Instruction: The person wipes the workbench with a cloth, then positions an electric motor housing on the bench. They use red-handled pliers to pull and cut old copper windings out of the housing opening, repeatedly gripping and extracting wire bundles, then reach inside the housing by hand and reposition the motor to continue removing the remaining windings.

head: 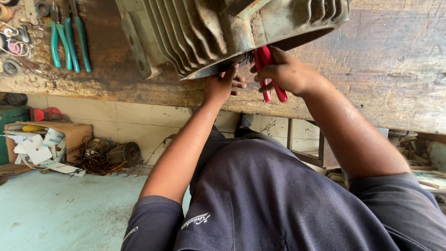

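Red-handled pliers (269, 79) gripped in right hand (285, 72), left hand (223, 86) just beside, fingers pressed on finned motor housing (209, 32)

This is a repair workshop, the sort that mends electric motors. A scarred, stained wooden workbench (395, 60) carries a heavy finned motor housing (209, 32), its paint worn and grimy, lying just above the person's fingers. Well off to the side of the fingers, green-handled pliers (67, 39) lie on the bench among washers and small rings (14, 42). Below the bench, far from the fingers, a tangle of copper winding wire (95, 160) sits on the dusty concrete floor (55, 209) beside a cardboard box of scrap paper (46, 142).
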`<state>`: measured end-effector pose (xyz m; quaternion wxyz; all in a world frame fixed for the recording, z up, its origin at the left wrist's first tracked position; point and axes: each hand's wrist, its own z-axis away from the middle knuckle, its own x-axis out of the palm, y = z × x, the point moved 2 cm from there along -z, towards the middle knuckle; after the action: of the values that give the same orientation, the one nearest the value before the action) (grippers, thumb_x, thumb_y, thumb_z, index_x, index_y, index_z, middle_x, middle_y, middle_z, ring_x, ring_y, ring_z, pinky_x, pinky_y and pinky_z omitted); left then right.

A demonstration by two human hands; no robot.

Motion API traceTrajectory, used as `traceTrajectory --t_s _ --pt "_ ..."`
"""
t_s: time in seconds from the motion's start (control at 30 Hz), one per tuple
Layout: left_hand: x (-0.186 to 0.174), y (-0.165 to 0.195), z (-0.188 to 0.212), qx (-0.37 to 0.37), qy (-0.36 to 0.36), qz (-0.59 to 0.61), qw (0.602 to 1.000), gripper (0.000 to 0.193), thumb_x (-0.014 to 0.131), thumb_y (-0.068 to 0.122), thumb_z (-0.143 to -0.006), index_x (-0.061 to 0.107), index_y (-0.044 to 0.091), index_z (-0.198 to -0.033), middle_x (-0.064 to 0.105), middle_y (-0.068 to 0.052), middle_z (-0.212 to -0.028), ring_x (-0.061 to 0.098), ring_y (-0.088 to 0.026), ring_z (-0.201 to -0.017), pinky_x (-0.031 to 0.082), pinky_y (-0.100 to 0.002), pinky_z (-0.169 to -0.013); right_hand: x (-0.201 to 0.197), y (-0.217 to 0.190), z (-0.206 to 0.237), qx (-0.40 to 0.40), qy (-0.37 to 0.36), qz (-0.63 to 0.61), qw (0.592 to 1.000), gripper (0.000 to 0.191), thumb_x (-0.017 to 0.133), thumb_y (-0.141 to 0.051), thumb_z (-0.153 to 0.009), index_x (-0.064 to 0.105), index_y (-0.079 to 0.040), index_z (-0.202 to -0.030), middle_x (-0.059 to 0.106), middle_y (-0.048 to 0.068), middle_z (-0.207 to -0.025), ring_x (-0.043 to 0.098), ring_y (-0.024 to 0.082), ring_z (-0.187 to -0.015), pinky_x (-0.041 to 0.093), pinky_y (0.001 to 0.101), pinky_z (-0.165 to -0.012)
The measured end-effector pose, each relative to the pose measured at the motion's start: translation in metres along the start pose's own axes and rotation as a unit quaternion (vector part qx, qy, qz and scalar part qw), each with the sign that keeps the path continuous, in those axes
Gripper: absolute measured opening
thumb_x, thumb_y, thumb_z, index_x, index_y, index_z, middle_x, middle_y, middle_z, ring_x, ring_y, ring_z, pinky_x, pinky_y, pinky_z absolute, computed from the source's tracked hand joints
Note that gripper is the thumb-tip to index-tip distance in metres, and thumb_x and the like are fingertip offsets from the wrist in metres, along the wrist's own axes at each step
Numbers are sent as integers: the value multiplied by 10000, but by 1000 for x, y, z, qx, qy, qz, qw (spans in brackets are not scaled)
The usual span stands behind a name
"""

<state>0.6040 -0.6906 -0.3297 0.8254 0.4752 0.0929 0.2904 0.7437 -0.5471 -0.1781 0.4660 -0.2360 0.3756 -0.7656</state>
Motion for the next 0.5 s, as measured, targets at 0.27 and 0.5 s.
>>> traceTrajectory --t_s 0.27,0.5 --pt "0 4 2 -8 -9 4 1000 443 610 436 -990 631 44 -1195 752 -92 -859 780 -167 -691 570 -270 -478 3 -6 0 -42 77 45 995 386 713 -116 -849 553 66 -1150 703 169 -927 733 274 -777 617 388 -655" --pt "3 13 11 8 22 -22 999 428 616 441 -976 663 46 -1133 753 -85 -821 777 -151 -660 572 -263 -450 -7 -25 21 -120 41 -131 983 292 575 -35 -837 636 41 -1112 714 155 -879 710 253 -670 533 355 -540"
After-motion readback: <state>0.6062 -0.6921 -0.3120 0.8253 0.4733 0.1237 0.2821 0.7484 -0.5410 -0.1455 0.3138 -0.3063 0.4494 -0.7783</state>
